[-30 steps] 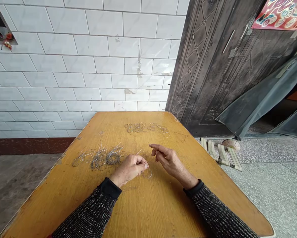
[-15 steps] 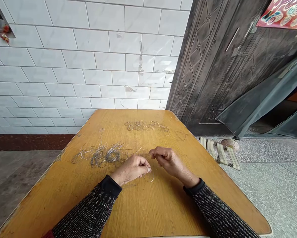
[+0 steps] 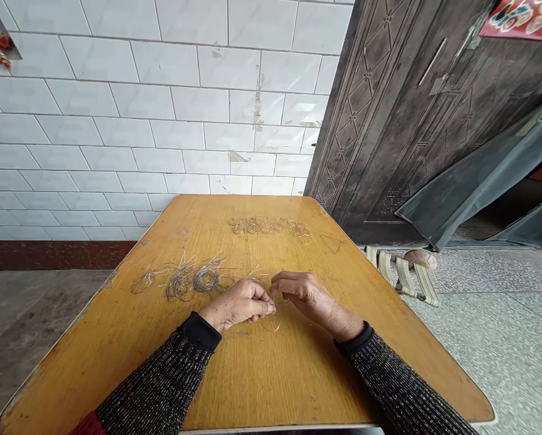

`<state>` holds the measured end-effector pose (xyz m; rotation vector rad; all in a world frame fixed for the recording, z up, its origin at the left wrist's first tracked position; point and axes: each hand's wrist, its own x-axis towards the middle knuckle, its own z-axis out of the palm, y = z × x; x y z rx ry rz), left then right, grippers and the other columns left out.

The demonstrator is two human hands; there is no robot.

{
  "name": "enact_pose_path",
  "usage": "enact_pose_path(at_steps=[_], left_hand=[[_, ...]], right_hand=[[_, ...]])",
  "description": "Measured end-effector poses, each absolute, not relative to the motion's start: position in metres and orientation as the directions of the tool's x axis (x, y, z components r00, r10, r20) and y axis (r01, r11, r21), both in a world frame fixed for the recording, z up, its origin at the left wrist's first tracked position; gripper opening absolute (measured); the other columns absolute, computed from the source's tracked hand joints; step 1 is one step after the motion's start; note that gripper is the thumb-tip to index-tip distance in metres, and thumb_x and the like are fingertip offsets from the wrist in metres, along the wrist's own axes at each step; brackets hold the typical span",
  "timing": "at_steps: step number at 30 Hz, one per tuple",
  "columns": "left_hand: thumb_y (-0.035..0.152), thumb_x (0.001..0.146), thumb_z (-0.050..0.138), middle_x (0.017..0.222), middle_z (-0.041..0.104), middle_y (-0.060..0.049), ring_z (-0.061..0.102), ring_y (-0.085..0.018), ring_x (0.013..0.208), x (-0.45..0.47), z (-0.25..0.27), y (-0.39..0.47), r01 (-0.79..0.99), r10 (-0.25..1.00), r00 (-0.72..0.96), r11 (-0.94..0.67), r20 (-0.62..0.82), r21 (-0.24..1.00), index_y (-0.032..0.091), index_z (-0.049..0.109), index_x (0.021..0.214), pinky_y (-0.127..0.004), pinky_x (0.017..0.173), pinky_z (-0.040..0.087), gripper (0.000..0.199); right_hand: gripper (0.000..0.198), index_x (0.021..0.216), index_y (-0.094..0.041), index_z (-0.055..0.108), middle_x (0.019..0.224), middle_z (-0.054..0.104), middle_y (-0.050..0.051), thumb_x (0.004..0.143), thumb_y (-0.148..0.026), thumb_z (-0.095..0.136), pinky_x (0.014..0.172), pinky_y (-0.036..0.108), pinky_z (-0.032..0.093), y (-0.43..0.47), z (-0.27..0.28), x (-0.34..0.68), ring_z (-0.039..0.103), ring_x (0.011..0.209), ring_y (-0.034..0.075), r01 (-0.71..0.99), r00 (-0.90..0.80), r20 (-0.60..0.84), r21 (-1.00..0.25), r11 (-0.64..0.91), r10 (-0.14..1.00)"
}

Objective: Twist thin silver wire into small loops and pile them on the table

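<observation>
My left hand (image 3: 243, 304) pinches a thin wire (image 3: 271, 331) between thumb and forefinger; the wire's small loop hangs below the fingertips over the table. Close against those fingertips, my right hand (image 3: 307, 300) curls its fingers, thumb mostly hidden beneath. A fine end of the same wire seems to run up to its fingertips. Left of my hands lie tangled coils of silvery wire (image 3: 206, 279), with loose ends sticking up. Several small wire rings (image 3: 256, 225) lie in a row farther back.
All the wire lies on a yellow wooden table (image 3: 248, 380). A bent wire piece (image 3: 333, 243) is near its right edge. White wall tiles (image 3: 180, 103) rise behind, beside a dark carved door (image 3: 374, 121). On the floor at right stands a low strapped stool (image 3: 404, 275).
My right hand has dropped slightly, bringing its fingers against the left fingertips. My left hand has stayed nearly in place with the wire loop. The view has tilted down a little.
</observation>
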<state>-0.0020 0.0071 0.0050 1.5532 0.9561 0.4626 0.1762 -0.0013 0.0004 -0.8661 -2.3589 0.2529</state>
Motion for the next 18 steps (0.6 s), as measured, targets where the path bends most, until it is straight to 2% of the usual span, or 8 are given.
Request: enact_pose_path(at_steps=[6, 13, 16, 18], left_hand=[[0.03, 0.06, 0.064, 0.053, 0.048, 0.003, 0.038, -0.006, 0.045, -0.0042, 0.0005, 0.01, 0.233, 0.76, 0.599, 0.138, -0.254, 0.963, 0.013, 0.054, 0.058, -0.021, 0.044, 0.027, 0.02], [0.035, 0.064, 0.061, 0.05, 0.045, 0.004, 0.036, -0.005, 0.042, -0.0051, 0.0008, 0.0103, 0.124, 0.728, 0.642, 0.213, -0.242, 0.969, 0.012, 0.057, 0.061, -0.02, 0.042, 0.022, 0.023], [0.031, 0.064, 0.059, 0.05, 0.046, 0.003, 0.037, -0.005, 0.042, -0.004, 0.0015, 0.0096, 0.138, 0.745, 0.631, 0.166, -0.216, 0.976, 0.013, 0.057, 0.06, -0.021, 0.043, 0.023, 0.019], [0.028, 0.063, 0.058, 0.051, 0.048, 0.003, 0.038, -0.006, 0.044, -0.0034, 0.0022, 0.0097, 0.154, 0.774, 0.607, 0.108, -0.18, 0.982, 0.014, 0.056, 0.058, -0.021, 0.044, 0.025, 0.015]], right_hand=[[0.024, 0.077, -0.017, 0.062, 0.083, 0.061, 0.005, 0.085, -0.009, 0.041, 0.063, 0.021, 0.041, -0.0034, 0.0065, 0.1737, 0.055, 0.071, 0.011, 0.496, -0.652, 0.46, -0.342, 0.798, 0.602], [0.026, 0.08, -0.017, 0.06, 0.087, 0.059, 0.006, 0.087, -0.011, 0.036, 0.065, 0.023, 0.044, -0.004, 0.0063, 0.1737, 0.056, 0.076, 0.012, 0.494, -0.645, 0.487, -0.323, 0.807, 0.589], [0.022, 0.091, -0.018, 0.058, 0.086, 0.06, 0.005, 0.087, -0.013, 0.037, 0.066, 0.024, 0.045, -0.0052, 0.0049, 0.1718, 0.057, 0.075, 0.012, 0.461, -0.609, 0.492, -0.418, 0.783, 0.622], [0.023, 0.105, -0.02, 0.052, 0.087, 0.06, 0.005, 0.086, -0.015, 0.04, 0.069, 0.025, 0.047, -0.0045, 0.0037, 0.1705, 0.057, 0.076, 0.012, 0.42, -0.518, 0.506, -0.551, 0.721, 0.689]])
